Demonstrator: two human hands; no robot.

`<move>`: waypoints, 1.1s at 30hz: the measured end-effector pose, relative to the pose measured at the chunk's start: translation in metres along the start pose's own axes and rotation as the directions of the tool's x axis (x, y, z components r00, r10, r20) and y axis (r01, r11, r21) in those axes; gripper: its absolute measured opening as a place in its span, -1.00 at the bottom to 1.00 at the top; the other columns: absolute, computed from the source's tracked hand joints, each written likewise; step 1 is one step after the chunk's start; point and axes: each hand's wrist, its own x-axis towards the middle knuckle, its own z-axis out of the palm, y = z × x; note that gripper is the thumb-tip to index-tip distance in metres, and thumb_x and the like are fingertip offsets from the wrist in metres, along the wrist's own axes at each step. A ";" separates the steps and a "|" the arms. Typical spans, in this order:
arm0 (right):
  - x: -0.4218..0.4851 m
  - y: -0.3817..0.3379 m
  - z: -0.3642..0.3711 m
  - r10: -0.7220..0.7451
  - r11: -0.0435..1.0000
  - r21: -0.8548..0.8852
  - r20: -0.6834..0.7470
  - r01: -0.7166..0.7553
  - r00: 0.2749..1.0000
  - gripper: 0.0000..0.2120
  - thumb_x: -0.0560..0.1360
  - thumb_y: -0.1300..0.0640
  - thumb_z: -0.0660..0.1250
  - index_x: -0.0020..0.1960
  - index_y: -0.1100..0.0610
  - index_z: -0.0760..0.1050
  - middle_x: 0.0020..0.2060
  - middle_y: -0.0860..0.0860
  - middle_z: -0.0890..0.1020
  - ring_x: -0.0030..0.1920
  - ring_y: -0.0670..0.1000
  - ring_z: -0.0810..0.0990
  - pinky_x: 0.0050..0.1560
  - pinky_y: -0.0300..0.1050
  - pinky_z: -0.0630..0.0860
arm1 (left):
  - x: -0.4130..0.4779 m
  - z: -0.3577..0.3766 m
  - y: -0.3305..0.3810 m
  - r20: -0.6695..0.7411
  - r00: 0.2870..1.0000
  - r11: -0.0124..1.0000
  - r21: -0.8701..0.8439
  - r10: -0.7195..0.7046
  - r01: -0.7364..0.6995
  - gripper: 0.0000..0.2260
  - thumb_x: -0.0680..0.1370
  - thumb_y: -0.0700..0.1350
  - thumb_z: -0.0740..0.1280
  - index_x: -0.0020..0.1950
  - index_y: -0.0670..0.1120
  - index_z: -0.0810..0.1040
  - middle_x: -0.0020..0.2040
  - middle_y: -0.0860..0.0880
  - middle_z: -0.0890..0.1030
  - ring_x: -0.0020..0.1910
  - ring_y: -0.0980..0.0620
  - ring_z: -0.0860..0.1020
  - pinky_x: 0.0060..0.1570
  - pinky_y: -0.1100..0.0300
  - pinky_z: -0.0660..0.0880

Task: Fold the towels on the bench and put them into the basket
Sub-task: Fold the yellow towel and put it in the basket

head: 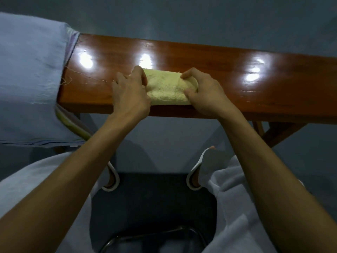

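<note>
In the head view, a folded pale-yellow towel point(168, 86) is laid on the glossy wooden bench point(237, 84), near its front edge, between 2 hands. Its left end is gripped by the left hand point(130, 95), with the fingers point(139, 73) curled over it. Its right end is pinched by the right hand point(204, 92), fingers point(189, 74) bent round the cloth. A blue cloth point(31, 70) is draped over the bench's left end.

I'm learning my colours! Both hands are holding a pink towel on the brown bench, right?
Not pink. The towel is pale yellow. The head view shows the left hand and right hand holding its ends on the brown bench.
</note>
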 end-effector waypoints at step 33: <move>-0.183 0.211 -0.099 0.238 0.898 0.436 -0.370 -0.059 0.898 -0.69 0.52 0.30 0.39 0.16 -0.03 0.57 0.06 -0.06 0.57 0.04 0.09 0.64 0.01 0.13 0.68 | -0.133 0.089 0.191 0.248 0.924 0.815 -0.571 0.291 -0.103 -0.56 0.51 -0.45 0.13 0.08 0.08 0.50 0.26 -0.07 0.42 0.11 -0.03 0.51 -0.18 0.19 0.55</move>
